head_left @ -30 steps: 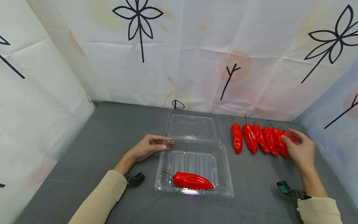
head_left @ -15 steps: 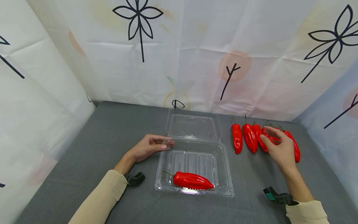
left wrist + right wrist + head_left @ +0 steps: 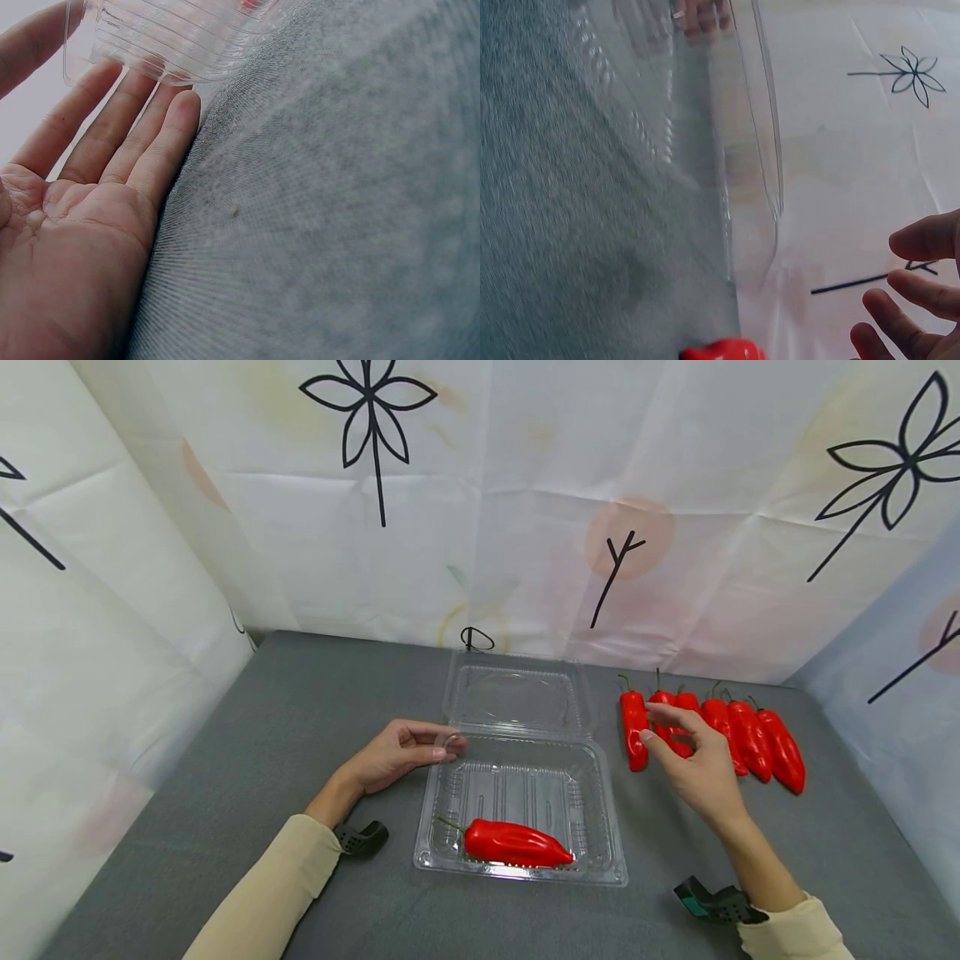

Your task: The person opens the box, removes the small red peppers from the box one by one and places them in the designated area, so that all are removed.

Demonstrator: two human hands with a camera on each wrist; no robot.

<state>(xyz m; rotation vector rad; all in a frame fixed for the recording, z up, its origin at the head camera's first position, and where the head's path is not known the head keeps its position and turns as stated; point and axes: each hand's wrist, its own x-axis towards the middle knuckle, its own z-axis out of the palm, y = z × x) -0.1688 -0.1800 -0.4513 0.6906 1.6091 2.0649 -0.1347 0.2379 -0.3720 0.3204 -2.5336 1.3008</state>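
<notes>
A clear plastic clamshell container (image 3: 525, 768) lies unfolded on the table, its lid (image 3: 517, 697) laid back. Inside, near the front, is one long red pepper (image 3: 517, 844). My left hand (image 3: 393, 758) holds the container's left rim near the hinge, thumb on one side and fairly straight fingers on the other, as the left wrist view shows with the hand (image 3: 97, 172). My right hand (image 3: 701, 768) hovers with parted, bent fingers over a row of red peppers (image 3: 780, 752), nothing in its grasp. It partly hides the second and third from the left.
Grey cloth covers the table (image 3: 300, 710). A white printed curtain (image 3: 525, 510) hangs behind and along both sides, close to the pepper row. Each wrist wears a black camera strap (image 3: 723, 906).
My right hand has moved left along the pepper row, from the rightmost pepper to those near the left end. The left hand, container and its pepper have stayed put.
</notes>
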